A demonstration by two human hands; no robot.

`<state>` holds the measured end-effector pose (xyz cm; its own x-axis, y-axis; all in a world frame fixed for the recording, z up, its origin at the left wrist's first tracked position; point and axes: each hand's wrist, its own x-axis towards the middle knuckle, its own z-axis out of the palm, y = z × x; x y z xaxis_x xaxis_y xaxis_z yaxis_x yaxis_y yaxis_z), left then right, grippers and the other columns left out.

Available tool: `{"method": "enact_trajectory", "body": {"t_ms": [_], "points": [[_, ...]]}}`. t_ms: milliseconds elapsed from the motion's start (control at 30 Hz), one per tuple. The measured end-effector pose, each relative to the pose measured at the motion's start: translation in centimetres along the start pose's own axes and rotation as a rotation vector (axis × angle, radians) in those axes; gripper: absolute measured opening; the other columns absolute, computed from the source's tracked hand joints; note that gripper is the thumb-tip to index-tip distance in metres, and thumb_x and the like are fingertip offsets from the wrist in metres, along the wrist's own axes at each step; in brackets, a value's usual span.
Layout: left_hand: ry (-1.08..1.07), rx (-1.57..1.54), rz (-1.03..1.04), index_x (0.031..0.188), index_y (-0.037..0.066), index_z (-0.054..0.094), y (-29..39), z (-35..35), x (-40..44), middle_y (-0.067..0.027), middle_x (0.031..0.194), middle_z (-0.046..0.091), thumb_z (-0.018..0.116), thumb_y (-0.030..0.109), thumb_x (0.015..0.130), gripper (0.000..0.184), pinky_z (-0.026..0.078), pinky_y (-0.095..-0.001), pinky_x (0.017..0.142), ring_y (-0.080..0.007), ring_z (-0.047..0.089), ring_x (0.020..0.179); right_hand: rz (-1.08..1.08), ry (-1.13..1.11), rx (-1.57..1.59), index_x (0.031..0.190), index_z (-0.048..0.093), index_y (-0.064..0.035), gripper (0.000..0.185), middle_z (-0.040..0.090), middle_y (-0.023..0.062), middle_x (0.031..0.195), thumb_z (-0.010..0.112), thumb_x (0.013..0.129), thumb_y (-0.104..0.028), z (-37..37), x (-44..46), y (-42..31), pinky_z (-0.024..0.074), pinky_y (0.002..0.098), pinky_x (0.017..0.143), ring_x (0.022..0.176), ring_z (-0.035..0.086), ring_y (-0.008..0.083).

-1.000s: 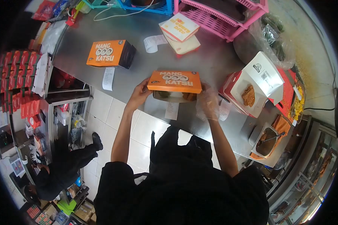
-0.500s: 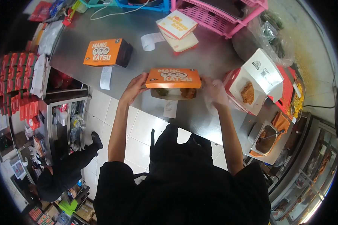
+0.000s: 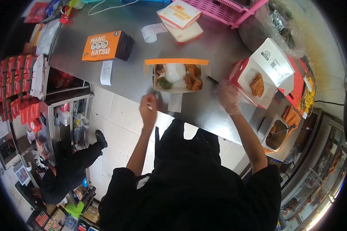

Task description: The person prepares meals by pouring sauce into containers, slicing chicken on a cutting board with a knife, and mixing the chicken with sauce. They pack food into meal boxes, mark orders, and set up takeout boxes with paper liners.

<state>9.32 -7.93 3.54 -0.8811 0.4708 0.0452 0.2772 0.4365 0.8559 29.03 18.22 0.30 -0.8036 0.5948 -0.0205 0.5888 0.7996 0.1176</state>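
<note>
A food box (image 3: 202, 89) with an orange lid (image 3: 176, 61) stands open on the counter, lid raised at the back. Inside are white rice (image 3: 175, 72), browned fried pieces (image 3: 192, 79) and some greens (image 3: 164, 82). My left hand (image 3: 148, 107) is apart from the box, below its left corner, fingers curled with nothing visible in them. To the right of the box is my right hand (image 3: 228, 98) in a clear plastic glove, its fingers blurred. A short dark stick-like thing (image 3: 212, 80) lies near its fingertips; I cannot tell whether it is held.
An orange closed box (image 3: 104, 46) stands on a receipt at left. An open white-and-red box (image 3: 245, 86) holds a fried piece (image 3: 257, 84) at right. A metal pan (image 3: 277, 134) sits at the counter's right end. Stacked boxes (image 3: 179, 15) are behind; another person (image 3: 69, 175) is at left.
The orange lid has swung up and back, showing the food. My left hand has let go of the box and drawn down towards me. My right hand has moved slightly right.
</note>
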Motion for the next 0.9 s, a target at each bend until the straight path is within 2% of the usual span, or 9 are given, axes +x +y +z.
{"method": "enact_trajectory", "body": {"t_ms": [100, 167, 267, 333, 400, 533, 667, 833, 900], "points": [[-0.167, 0.236, 0.335, 0.092, 0.004, 0.056, 1.3, 0.8, -3.1, -0.0096, 0.091, 0.054, 0.059, 0.007, 0.078, 0.014, 0.039, -0.0393, 0.071, -0.0266, 0.051, 0.080, 0.074, 0.024, 0.352, 0.090, 0.054, -0.0075, 0.017, 0.058, 0.0106, 0.074, 0.059, 0.076, -0.016, -8.9, 0.3, -1.0, 0.0472, 0.0381, 0.055, 0.065, 0.060, 0.0288], [-0.277, 0.321, 0.367, 0.100, 0.006, 0.057, 1.2, 1.3, -4.7, -0.0082, 0.104, 0.052, 0.059, 0.010, 0.078, 0.022, 0.038, -0.0402, 0.077, -0.0266, 0.049, 0.090, 0.130, 0.002, 0.557, 0.088, 0.054, -0.0072, 0.014, 0.057, 0.0107, 0.072, 0.060, 0.076, -0.014, -13.1, -0.9, -1.9, 0.0458, 0.0384, 0.057, 0.068, 0.060, 0.0282], [-0.351, 0.415, 0.393, 0.108, 0.008, 0.055, 0.7, 1.7, -6.0, -0.0066, 0.115, 0.049, 0.059, 0.013, 0.079, 0.030, 0.037, -0.0398, 0.083, -0.0266, 0.046, 0.101, 0.080, 0.001, 1.075, 0.087, 0.055, -0.0064, 0.012, 0.058, 0.0125, 0.074, 0.060, 0.076, -0.009, -13.8, -4.4, -4.7, 0.0449, 0.0388, 0.060, 0.069, 0.059, 0.0289], [-0.385, 0.456, 0.377, 0.111, 0.009, 0.054, 0.4, 1.6, -6.4, -0.0057, 0.119, 0.047, 0.059, 0.015, 0.079, 0.033, 0.036, -0.0402, 0.085, -0.0271, 0.044, 0.107, 0.010, -0.046, 1.166, 0.092, 0.056, -0.0061, 0.016, 0.060, 0.0133, 0.085, 0.059, 0.076, -0.008, -14.5, -5.1, -8.1, 0.0444, 0.0388, 0.070, 0.079, 0.056, 0.0306], [-0.403, 0.478, 0.374, 0.113, 0.009, 0.053, 0.3, 1.5, -6.5, -0.0054, 0.121, 0.047, 0.059, 0.014, 0.079, 0.036, 0.036, -0.0406, 0.086, -0.0275, 0.043, 0.109, 0.007, -0.089, 1.233, 0.093, 0.056, -0.0057, 0.016, 0.060, 0.0131, 0.087, 0.058, 0.077, -0.007, -10.5, -5.8, -10.8, 0.0441, 0.0377, 0.071, 0.081, 0.056, 0.0302], [-0.403, 0.472, 0.377, 0.114, 0.008, 0.052, 0.6, 1.4, -6.3, -0.0058, 0.122, 0.048, 0.059, 0.011, 0.077, 0.038, 0.037, -0.0414, 0.086, -0.0282, 0.044, 0.108, -0.029, -0.084, 1.197, 0.092, 0.055, -0.0046, 0.014, 0.060, 0.0137, 0.087, 0.057, 0.079, -0.008, -9.9, -5.6, -12.7, 0.0439, 0.0374, 0.071, 0.081, 0.055, 0.0315], [-0.432, 0.482, 0.369, 0.116, 0.009, 0.051, 0.5, 1.3, -6.4, -0.0048, 0.124, 0.045, 0.059, 0.016, 0.080, 0.038, 0.035, -0.0416, 0.087, -0.0290, 0.043, 0.109, 0.165, -0.194, 1.424, 0.092, 0.055, -0.0055, 0.012, 0.059, 0.0147, 0.088, 0.056, 0.080, -0.009, -6.9, -6.5, -13.1, 0.0428, 0.0408, 0.072, 0.081, 0.054, 0.0340], [-0.453, 0.493, 0.348, 0.115, 0.009, 0.051, 0.4, 1.3, -6.4, -0.0044, 0.123, 0.046, 0.059, 0.017, 0.079, 0.038, 0.036, -0.0418, 0.087, -0.0286, 0.043, 0.108, 0.081, -0.239, 1.284, 0.094, 0.054, -0.0071, 0.013, 0.058, 0.0147, 0.091, 0.055, 0.081, -0.008, -8.8, -6.6, -12.6, 0.0432, 0.0411, 0.070, 0.079, 0.054, 0.0346], [-0.451, 0.487, 0.360, 0.115, 0.009, 0.051, 0.3, 1.3, -6.3, -0.0053, 0.123, 0.046, 0.059, 0.016, 0.080, 0.037, 0.036, -0.0416, 0.087, -0.0288, 0.043, 0.108, 0.157, -0.195, 1.182, 0.096, 0.053, -0.0062, 0.015, 0.058, 0.0156, 0.091, 0.055, 0.081, -0.008, -9.1, -6.5, -11.3, 0.0433, 0.0410, 0.069, 0.079, 0.054, 0.0343]]}}
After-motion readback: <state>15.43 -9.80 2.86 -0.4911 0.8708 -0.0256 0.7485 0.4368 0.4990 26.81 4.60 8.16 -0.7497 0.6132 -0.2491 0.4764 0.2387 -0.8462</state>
